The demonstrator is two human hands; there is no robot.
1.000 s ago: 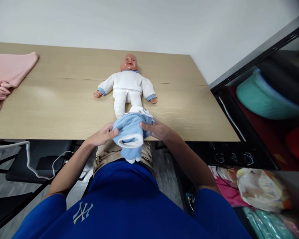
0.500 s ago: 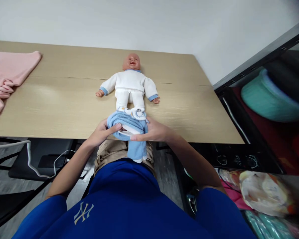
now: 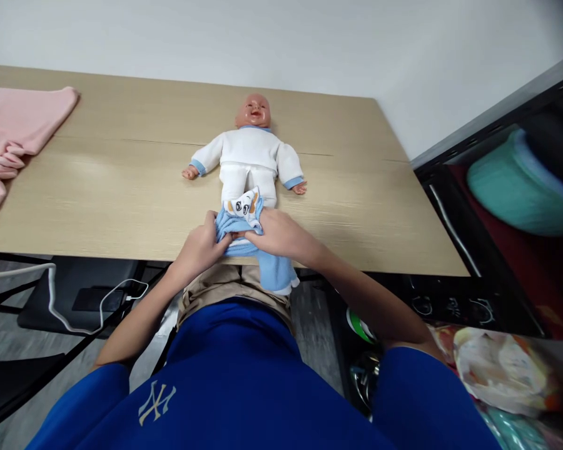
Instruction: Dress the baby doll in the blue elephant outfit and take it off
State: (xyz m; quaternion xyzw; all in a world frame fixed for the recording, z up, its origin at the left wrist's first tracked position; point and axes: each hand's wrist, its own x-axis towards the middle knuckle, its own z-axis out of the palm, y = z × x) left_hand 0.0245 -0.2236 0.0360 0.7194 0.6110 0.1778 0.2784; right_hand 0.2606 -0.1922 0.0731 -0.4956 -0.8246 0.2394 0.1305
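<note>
A baby doll (image 3: 249,150) lies on its back on the table, head away from me, in a white top with blue cuffs and white trousers. At its lower legs is a light blue fleece baby garment (image 3: 276,272) with a white animal-face patch, bunched up. My left hand (image 3: 201,244) grips the garment's left side, thumb at its opening. My right hand (image 3: 284,234) holds the other side, fingers curled into the cloth. One blue part hangs over the table's front edge. The doll's feet are hidden by the cloth and my hands.
A pink garment (image 3: 21,134) lies on the table (image 3: 136,187) at the left. To the right stands a dark shelf with a teal bowl-shaped item (image 3: 520,184). Plastic-wrapped goods (image 3: 500,369) sit lower right. A white cable (image 3: 51,294) runs by a black chair (image 3: 75,312) at lower left.
My hands have gathered the garment closer together, and its face patch has turned up over the doll's legs. The hanging part has swung right. The view has shifted slightly.
</note>
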